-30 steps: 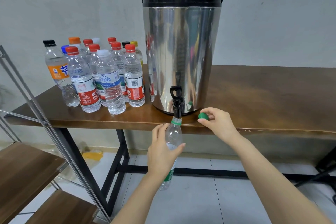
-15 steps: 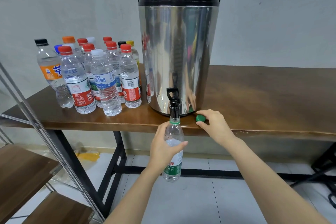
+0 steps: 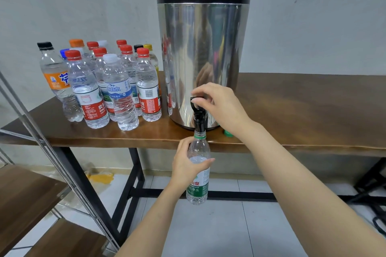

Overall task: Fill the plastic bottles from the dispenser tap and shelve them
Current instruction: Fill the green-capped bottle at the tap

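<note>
Left hand (image 3: 188,162) grips an uncapped bottle (image 3: 198,191), contents unclear, mouth under the dispenser tap (image 3: 199,122); right hand (image 3: 220,104) pinches its lever (image 3: 196,99).

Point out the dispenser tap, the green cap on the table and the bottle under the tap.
dispenser tap (image 3: 199,122), head view, black spout.
green cap (image 3: 228,132), head view, its visible side.
bottle (image 3: 197,190), head view, green label.

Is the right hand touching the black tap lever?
Touching. The head view shows the right hand pinching the tap lever above the bottle held by the left hand.
</note>
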{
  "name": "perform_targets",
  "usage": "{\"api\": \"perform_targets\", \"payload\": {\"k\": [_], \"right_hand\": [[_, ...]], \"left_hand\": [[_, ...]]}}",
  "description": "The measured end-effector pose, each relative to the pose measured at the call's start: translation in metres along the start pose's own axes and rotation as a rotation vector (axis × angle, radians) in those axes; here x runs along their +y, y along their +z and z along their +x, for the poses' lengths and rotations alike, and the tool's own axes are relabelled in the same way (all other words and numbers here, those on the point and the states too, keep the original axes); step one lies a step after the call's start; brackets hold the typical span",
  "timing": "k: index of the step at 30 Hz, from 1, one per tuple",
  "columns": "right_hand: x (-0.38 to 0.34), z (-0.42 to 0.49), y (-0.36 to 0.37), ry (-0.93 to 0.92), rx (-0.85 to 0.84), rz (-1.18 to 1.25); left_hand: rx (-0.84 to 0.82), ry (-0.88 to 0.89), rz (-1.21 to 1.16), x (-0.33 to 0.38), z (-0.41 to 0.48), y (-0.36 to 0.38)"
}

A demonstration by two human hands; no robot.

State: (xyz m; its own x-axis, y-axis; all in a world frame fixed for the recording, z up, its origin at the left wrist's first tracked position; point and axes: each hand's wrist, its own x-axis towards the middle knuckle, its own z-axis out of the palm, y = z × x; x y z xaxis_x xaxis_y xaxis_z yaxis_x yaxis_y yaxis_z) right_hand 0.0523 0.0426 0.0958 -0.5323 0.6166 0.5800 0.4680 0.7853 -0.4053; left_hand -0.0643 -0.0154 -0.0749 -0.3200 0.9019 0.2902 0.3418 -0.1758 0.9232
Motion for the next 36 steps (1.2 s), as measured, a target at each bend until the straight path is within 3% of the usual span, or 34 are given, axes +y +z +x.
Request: {"api": "perform_targets", "payload": {"k": [3, 8, 17, 25, 31, 36], "right_hand": [[-0.006, 0.004, 0.002, -0.004, -0.034, -0.038], [-0.003, -0.001, 0.005, -0.023, 0.062, -0.073], [0.015, -0.034, 0.031, -0.245, 0.444, -0.008], [0.029, -0.056, 0.039, -0.308, 0.433, 0.009], [0.021, -0.063, 0.043, -0.117, 0.384, -0.020], [0.015, -0.069, 0.049, 0.027, 0.440, -0.097]], "left_hand": [[-0.009, -0.016, 0.002, 0.000, 0.000, -0.001], [-0.003, -0.014, 0.015, -0.002, 0.002, -0.001], [0.020, 0.011, 0.024, -0.002, 0.003, 0.001], [0.039, 0.011, 0.044, -0.003, 0.004, 0.002], [0.060, 0.022, 0.045, -0.002, 0.002, 0.004], [0.047, 0.007, 0.032, 0.000, 0.001, 0.003]]}}
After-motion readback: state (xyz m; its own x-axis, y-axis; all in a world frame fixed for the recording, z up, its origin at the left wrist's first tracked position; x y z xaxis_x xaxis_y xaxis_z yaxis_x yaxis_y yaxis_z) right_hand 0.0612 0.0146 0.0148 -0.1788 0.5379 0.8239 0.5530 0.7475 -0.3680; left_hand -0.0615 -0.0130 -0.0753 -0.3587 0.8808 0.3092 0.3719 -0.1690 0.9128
